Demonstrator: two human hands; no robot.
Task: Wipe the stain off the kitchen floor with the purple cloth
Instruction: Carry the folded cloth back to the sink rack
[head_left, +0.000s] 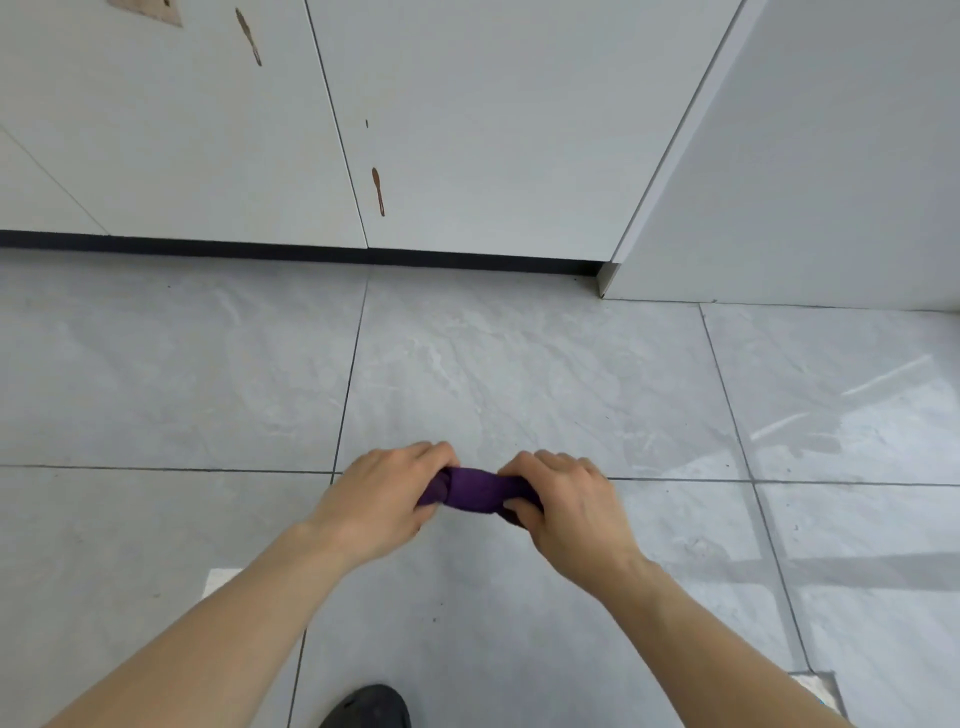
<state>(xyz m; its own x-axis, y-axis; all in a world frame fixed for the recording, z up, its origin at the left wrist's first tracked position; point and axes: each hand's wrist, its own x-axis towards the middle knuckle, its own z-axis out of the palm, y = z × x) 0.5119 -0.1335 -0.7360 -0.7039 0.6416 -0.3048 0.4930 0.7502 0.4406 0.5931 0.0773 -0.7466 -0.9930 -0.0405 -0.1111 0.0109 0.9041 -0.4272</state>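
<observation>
Both hands, left hand (382, 493) and right hand (563, 506), clench the soft, light, bunched purple cloth (475, 491) by its ends above the grey tiled floor (519, 374).

Bright even daylight, glare streaks on right floor tiles (857, 405), wide-angle bowing.

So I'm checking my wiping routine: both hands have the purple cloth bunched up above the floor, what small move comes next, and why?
Probably lower the purple cloth to the tiles: the left hand and right hand hold it bunched, not visibly wiping. No floor stain is clear; look first.
</observation>
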